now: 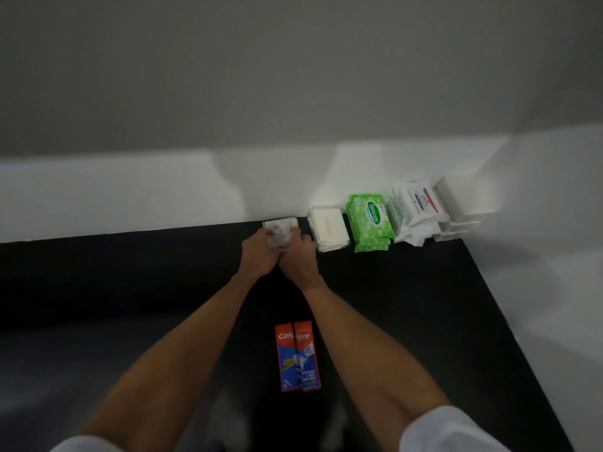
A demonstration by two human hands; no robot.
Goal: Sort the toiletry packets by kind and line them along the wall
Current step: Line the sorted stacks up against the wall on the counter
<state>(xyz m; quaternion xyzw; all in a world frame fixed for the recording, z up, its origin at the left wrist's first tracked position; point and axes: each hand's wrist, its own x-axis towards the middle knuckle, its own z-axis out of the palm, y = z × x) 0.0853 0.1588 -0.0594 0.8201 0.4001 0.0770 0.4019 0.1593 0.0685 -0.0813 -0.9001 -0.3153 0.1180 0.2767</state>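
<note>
Both hands are closed around one small pile of pale packets [282, 228]. The left hand [257, 256] holds one side and the right hand [298, 261] holds the other, likely to keep the pile neat. The pile sits on the black table [130, 288], right up against the wall [130, 197]. Just beside it come the white packets [328, 231], then the green wipes [370, 223], then the soap packets [416, 210]. Each kind has its own pile. The toothpaste packets [297, 357] lie near the person, not yet in line.

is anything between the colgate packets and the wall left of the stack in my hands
Nothing visible on the dark surface between the Colgate packets and that wall stretch; only your left forearm crosses it.
</note>
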